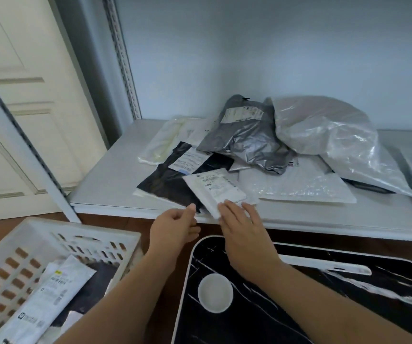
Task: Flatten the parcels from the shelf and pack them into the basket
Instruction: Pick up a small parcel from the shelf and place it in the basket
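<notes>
A small white parcel (216,188) with a printed label lies at the front of the white shelf (105,184), on top of a black parcel (167,180). My right hand (243,227) rests flat on the small parcel's near corner with straight fingers. My left hand (175,225) hovers just left of it, fingers loosely curled, thumb near the parcel's edge, holding nothing. Behind lie a crumpled grey parcel (247,137), a puffy clear-grey bag (329,135), a bubble mailer (299,184) and a cream parcel (165,140). The white basket (58,234) at lower left holds a flat white parcel (48,296) and a dark one.
A black marble-patterned tray table (324,294) with a white round cup holder (215,292) sits below my right arm. The shelf's slotted upright post (26,150) runs diagonally at left. A cream panelled door (13,108) stands behind it. Brown floor shows between basket and shelf.
</notes>
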Tool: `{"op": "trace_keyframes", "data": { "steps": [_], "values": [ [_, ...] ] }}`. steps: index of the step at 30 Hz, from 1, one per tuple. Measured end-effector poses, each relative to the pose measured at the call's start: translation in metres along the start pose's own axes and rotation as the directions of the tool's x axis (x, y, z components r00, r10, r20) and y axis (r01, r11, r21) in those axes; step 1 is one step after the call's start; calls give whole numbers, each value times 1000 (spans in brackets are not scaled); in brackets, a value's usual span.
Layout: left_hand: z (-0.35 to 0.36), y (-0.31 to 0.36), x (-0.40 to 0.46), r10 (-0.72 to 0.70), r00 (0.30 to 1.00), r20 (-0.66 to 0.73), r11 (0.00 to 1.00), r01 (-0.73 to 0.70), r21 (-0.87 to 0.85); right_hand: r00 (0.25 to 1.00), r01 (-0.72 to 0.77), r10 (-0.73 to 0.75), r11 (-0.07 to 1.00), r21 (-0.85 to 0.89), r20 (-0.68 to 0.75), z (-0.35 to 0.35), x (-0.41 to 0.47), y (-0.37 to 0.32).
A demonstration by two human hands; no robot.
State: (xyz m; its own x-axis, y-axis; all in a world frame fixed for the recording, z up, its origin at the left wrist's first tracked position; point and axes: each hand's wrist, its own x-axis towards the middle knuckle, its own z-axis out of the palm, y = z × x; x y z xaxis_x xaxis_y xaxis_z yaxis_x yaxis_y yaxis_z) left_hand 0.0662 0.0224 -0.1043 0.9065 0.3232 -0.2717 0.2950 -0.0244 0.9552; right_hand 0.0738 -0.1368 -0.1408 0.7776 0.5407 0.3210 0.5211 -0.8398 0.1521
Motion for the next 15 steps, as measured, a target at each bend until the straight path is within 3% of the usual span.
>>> {"op": "trace_keyframes", "data": {
  "steps": [3, 5, 6, 8, 9, 10, 11, 12, 13, 14, 15],
  "values": [
    [21, -24, -19, -160, 982, 98, 976, 172, -137, 985, 170, -171, 985, 36, 15, 4, -64, -1],
    [31, -46, -27, -217, 974, 72, 973, 222, -68, 968, 249, -242, 956, 153, -64, 4, -103, -6],
    [36, -58, -33, -239, 969, 55, 971, 240, -3, 980, 185, -160, 946, 265, -114, 4, -119, -7],
    [45, -80, -45, -284, 955, 84, 956, 274, 107, 967, -139, 227, 855, 500, -119, 8, -140, -5],
    [49, -91, -54, -311, 942, 126, 944, 292, 150, 887, -354, 461, 733, 581, -42, 8, -147, -2],
    [53, -99, -62, -340, 923, 180, 933, 307, 185, 749, -558, 650, 520, 647, 124, 7, -151, 3],
    [57, -106, -69, -365, 901, 234, 923, 318, 215, 575, -712, 736, 235, 661, 358, 6, -153, 8],
    [60, -111, -76, -386, 881, 274, 915, 328, 234, 427, -767, 691, -66, 639, 584, 7, -155, 12],
    [62, -116, -82, -396, 870, 292, 909, 328, 256, 356, -752, 597, -274, 600, 719, 10, -158, 16],
    [65, -120, -88, -390, 876, 285, 907, 312, 282, 360, -744, 552, -316, 588, 752, 12, -163, 19],
    [66, -122, -94, -352, 901, 254, 906, 260, 333, 389, -766, 559, -246, 594, 732, 13, -166, 19]
  ]
}}
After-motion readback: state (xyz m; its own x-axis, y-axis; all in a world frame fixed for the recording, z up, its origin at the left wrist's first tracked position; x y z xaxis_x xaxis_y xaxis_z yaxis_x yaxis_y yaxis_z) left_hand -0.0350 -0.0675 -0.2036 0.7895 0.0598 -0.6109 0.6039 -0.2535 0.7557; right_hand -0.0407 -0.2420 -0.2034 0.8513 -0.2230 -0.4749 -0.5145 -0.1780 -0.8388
